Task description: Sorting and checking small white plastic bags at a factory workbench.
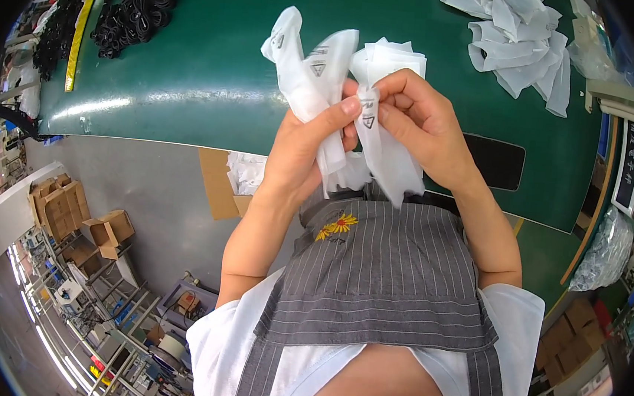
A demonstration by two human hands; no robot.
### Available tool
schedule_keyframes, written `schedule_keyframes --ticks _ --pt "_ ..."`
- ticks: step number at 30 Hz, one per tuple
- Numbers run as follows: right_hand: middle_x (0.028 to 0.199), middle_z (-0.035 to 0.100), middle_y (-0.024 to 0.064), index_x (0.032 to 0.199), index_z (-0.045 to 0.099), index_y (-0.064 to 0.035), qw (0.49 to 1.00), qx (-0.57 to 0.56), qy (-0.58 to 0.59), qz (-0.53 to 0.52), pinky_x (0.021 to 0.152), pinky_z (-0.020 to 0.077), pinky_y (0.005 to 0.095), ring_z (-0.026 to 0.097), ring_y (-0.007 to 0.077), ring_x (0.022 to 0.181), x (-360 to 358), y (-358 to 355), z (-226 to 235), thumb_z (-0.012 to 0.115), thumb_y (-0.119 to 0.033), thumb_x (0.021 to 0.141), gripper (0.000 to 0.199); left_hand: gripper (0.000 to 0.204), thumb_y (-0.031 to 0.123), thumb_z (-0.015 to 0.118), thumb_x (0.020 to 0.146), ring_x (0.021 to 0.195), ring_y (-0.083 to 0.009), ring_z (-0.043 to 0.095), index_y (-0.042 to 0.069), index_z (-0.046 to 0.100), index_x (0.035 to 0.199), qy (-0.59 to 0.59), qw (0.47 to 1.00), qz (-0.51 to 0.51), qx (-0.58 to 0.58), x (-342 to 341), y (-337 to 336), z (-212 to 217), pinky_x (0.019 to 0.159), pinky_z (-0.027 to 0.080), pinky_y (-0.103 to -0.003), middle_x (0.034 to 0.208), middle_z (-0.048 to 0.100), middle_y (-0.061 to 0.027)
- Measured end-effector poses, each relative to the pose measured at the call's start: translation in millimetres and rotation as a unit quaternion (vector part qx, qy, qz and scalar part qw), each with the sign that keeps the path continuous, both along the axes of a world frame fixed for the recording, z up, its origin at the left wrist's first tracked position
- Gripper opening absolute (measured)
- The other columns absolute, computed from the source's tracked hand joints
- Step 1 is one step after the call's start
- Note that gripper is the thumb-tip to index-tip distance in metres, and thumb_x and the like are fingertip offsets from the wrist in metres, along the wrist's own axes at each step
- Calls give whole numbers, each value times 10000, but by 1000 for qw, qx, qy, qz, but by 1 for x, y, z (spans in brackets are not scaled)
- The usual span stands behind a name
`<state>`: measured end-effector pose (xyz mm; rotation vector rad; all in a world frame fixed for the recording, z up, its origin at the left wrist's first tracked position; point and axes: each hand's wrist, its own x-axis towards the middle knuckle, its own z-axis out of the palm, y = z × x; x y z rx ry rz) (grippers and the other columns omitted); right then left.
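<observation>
My left hand [300,143] and right hand [428,126] pinch white bags [303,89]; probably light, limp, slippery, easily creased; best gripped by edges.

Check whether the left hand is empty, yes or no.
No, the left hand has white translucent bags gripped in it, their ends sticking out above and below.

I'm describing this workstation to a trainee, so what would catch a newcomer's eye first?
Probably the white bags gripped by the left hand and right hand, at the near edge of the green table. Next come the loose white pile at the table's upper right and the coiled black cables at its upper left, beside a yellow strip.
</observation>
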<state>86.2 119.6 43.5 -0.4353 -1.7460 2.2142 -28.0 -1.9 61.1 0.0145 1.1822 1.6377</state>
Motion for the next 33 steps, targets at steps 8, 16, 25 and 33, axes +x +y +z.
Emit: schedule_keyframes --ticks 8,16,25,33 --pt "844 600 27 993 498 -8 994 -18 -61 -89 672 433 204 540 50 758 8 -1 -6 506 -46 903 98 99 112 597 864 680 -81 489 58 542 926 92 991 45 80 3 -2 -12 587 396 -214 1017 554 -92" --pt "866 619 38 991 531 2 997 -50 -58 -11 704 453 215 566 61 783 4 -1 -1 519 -49 903 103 137 157 619 867 642 -56 487 42 575 927 61 997 -7 46 1 4 -12 570 399 -204 841 576 -19" --pt "861 624 44 980 536 4 998 3 -25 -66 701 462 226 578 71 779 7 -3 -5 522 -45 898 97 120 126 625 856 638 -59 474 41 570 920 85 995 39 22 12 14 -3 560 392 -210 895 573 -30" --pt "826 607 33 960 528 -1 994 13 -61 -88 669 456 233 555 74 734 10 -2 -8 535 -62 898 87 132 144 629 868 614 -67 474 33 569 909 68 996 45 39 5 6 -14 561 393 -217 837 574 -29"
